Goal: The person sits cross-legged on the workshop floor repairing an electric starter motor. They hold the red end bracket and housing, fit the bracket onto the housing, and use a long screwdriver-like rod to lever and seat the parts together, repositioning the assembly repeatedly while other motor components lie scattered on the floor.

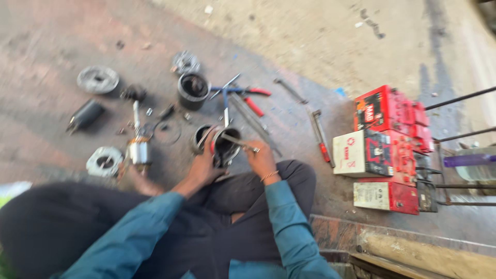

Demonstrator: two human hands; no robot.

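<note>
My left hand (203, 164) grips the side of a round metal motor housing (223, 146) that stands on the ground in front of my knees. My right hand (261, 159), with a thin bracelet at the wrist, holds a slim metal tool (238, 140) laid across the housing's open top. Both sleeves are teal. A second ring-shaped part (199, 137) sits just behind the housing on the left. The frame is blurred, so the tool's tip is hard to make out.
Scattered on the ground are an armature (138, 150), an end cap (105, 161), a grey disc (97, 79), a black cylinder (192, 91), red-handled pliers (248, 99) and a screwdriver (321, 137). Red and white batteries (385, 134) are stacked at the right beside a metal frame (454, 155).
</note>
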